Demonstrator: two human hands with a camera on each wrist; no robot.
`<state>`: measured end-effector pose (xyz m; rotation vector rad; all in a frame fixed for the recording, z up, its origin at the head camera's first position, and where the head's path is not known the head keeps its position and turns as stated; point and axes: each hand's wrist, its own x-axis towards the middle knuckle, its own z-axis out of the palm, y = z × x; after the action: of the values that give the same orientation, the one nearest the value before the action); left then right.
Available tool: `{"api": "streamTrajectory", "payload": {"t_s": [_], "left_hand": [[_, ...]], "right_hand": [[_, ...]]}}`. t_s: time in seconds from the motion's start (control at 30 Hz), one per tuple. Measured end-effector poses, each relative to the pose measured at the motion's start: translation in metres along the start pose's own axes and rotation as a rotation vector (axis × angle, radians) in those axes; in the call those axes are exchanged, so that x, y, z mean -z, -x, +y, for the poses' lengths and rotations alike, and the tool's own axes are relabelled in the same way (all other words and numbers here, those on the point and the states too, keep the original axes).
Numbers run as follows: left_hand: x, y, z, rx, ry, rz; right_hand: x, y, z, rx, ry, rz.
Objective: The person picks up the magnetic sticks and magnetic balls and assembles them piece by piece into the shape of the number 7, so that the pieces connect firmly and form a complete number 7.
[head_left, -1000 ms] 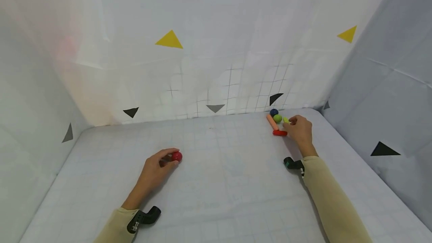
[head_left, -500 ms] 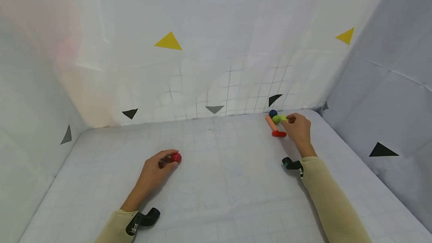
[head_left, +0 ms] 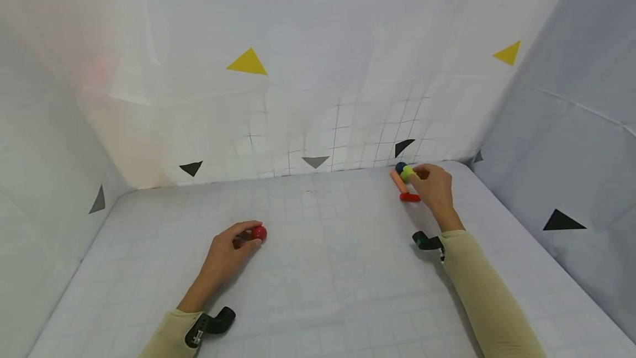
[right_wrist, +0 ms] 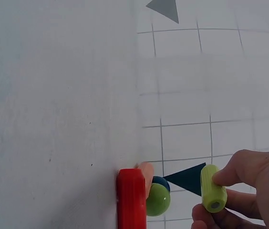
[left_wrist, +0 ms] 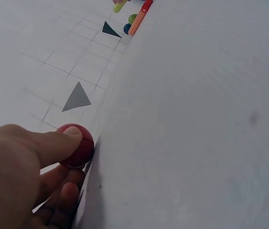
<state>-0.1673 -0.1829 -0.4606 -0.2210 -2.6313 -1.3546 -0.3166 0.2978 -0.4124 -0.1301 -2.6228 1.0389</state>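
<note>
My left hand pinches a red ball between thumb and fingers, low over the table on the left side. At the far right, my right hand pinches a short yellow-green ribbed rod with a grey disc in its end. The rod is raised beside a green ball and overlaps it in the head view. Behind the green ball sits a dark blue ball. An orange rod runs from near the blue ball toward a red rod, which lies crosswise in front.
The white table ends against a white back wall with grid lines and triangle markers. A grey side wall stands along the right edge. A dark camera mount sits on the left wrist, another camera mount on the right.
My right hand has lifted the yellow-green rod and moved it left, over the green ball in the head view. The left hand keeps its place with the red ball.
</note>
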Motion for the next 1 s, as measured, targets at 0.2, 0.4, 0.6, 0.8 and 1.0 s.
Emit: {"api": "streamTrajectory", "payload": {"t_s": [0.2,0.4,0.6,0.8,1.0], "left_hand": [[0.0,0.0,0.0,0.0,-0.003,0.001],[-0.001,0.001,0.001,0.026,-0.006,-0.002],[0.001,0.001,0.002,0.013,-0.003,0.002],[0.0,0.001,0.001,-0.005,0.001,0.004],[-0.001,0.0,-0.001,-0.016,0.002,0.007]], "right_hand": [[0.0,0.002,-0.006,0.074,-0.027,-0.019],[-0.001,0.007,-0.018,0.161,-0.043,-0.018],[-0.005,0.012,-0.031,0.248,-0.044,0.005],[-0.008,0.013,-0.038,0.256,-0.055,0.0],[-0.008,0.017,-0.045,0.283,-0.065,-0.004]]}}
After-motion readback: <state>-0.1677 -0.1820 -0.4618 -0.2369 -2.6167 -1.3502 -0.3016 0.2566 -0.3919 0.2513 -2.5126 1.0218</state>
